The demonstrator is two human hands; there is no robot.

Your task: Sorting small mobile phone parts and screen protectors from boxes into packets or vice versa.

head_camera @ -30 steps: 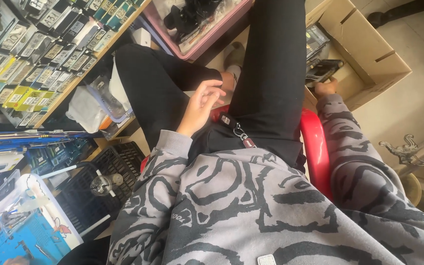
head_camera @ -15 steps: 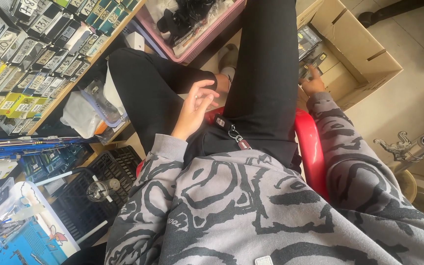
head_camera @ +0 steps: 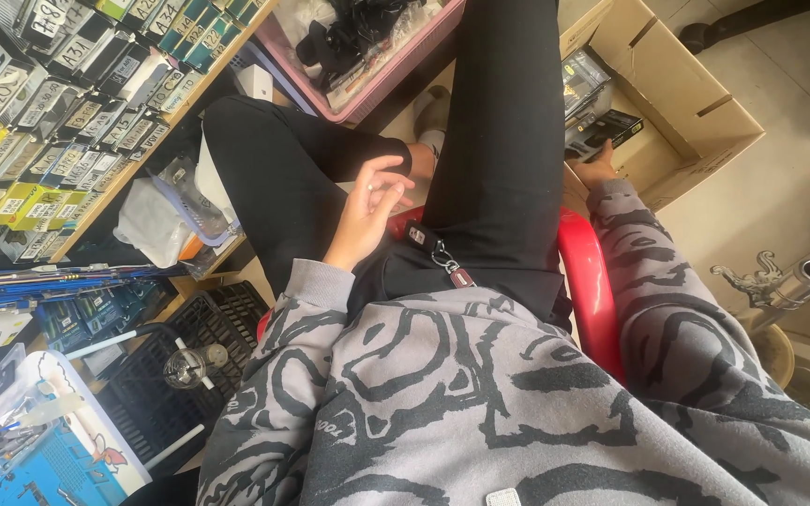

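I see the left hand point(head_camera: 367, 211) lying loose and empty on the thigh of the black trousers point(head_camera: 499, 159), fingers half curled beside a key fob point(head_camera: 421, 236) clipped at the waist. The right hand point(head_camera: 600, 171) reaches into the cardboard box point(head_camera: 696, 103) beside the red chair point(head_camera: 588, 290); I cannot tell its grip, it is mostly hidden

Daylight is falling on a pale tiled floor point(head_camera: 780, 187), where an open cardboard box point(head_camera: 696, 103) is sitting beside a red chair point(head_camera: 592, 300). A wooden shelf point(head_camera: 142, 159) is running along the left, holding rows of small packaged parts point(head_camera: 58, 103), with a pink bin point(head_camera: 386, 66) lying beyond it. A black crate point(head_camera: 180, 375) is standing below, and a metal fitting point(head_camera: 780, 286) is resting at right.
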